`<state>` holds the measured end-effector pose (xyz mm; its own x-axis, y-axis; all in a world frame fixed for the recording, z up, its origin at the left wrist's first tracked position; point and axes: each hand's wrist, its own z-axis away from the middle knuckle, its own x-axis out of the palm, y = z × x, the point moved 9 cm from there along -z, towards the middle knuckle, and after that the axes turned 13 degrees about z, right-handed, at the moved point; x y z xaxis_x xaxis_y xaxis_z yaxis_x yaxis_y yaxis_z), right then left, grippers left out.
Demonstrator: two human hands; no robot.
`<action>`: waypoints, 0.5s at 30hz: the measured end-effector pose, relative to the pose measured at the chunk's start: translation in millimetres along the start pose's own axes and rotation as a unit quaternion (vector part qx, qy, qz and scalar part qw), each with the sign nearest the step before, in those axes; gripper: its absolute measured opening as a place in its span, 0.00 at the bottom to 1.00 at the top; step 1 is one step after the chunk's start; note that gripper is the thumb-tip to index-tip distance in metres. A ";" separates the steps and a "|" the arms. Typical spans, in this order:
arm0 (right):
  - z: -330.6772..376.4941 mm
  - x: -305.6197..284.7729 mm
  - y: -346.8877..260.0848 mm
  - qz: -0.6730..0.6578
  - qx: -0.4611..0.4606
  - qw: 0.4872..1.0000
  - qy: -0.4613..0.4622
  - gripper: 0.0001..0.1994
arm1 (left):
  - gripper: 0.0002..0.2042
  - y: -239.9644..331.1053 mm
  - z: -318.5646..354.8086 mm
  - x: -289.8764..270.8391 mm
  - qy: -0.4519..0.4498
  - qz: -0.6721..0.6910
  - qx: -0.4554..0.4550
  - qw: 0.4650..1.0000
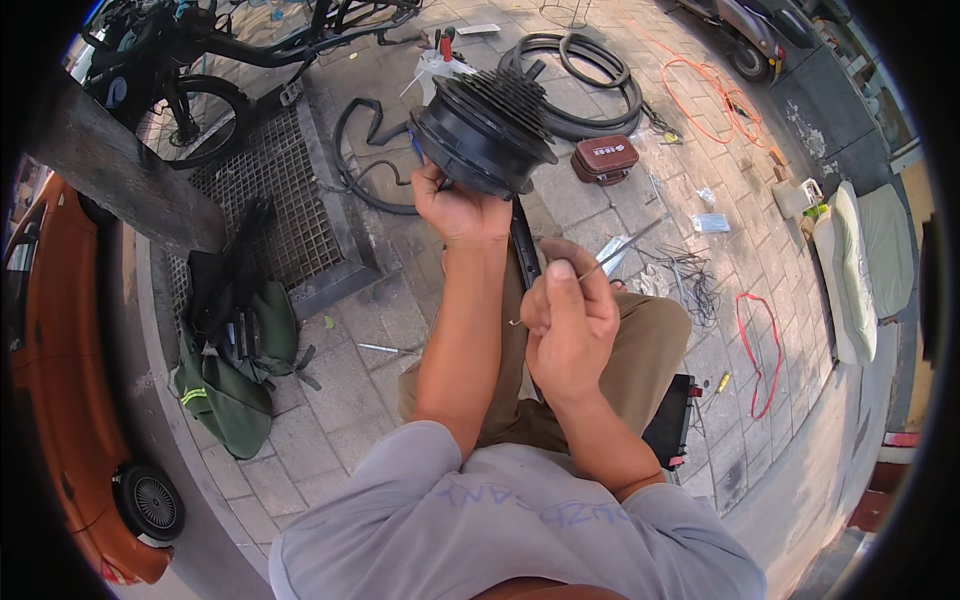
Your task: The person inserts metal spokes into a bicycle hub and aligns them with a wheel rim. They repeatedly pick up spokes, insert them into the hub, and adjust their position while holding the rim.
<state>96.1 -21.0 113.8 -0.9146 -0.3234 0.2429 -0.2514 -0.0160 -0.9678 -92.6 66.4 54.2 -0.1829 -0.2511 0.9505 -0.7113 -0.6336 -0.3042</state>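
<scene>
The wheel hub (478,138) (black and ridged) rests atop the left hand (462,210).

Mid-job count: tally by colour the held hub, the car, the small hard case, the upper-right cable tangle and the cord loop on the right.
Black: 1, the hub in the left hand
Orange: 2, the car and the cable tangle
Red: 1, the cord loop
Maroon: 1, the hard case
Total: 5

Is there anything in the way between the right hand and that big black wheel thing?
Nothing visible blocks the right hand from the black hub. A dark bar shows in the gap, but it seems to lie lower. The left hand holds the hub's near side.
</scene>
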 end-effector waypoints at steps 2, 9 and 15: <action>-42.8 -27.5 27.7 -0.032 0.092 0.995 0.032 0.17 | 0.24 -5.9 6.1 7.6 -0.007 0.017 -0.016 1.000; -90.3 8.0 47.0 -0.156 0.203 0.954 -0.160 0.23 | 0.27 -26.9 24.0 31.2 -0.090 -0.017 -0.114 0.989; -99.5 10.0 45.5 -0.242 0.134 0.939 -0.204 0.25 | 0.26 -27.0 18.1 44.7 -0.090 -0.147 -0.034 0.984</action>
<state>44.0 69.2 78.8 -0.5020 -0.5519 0.6659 -0.4674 -0.4747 -0.7458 -69.3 59.0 103.7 0.1559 -0.1937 0.9686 -0.7606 -0.6491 -0.0074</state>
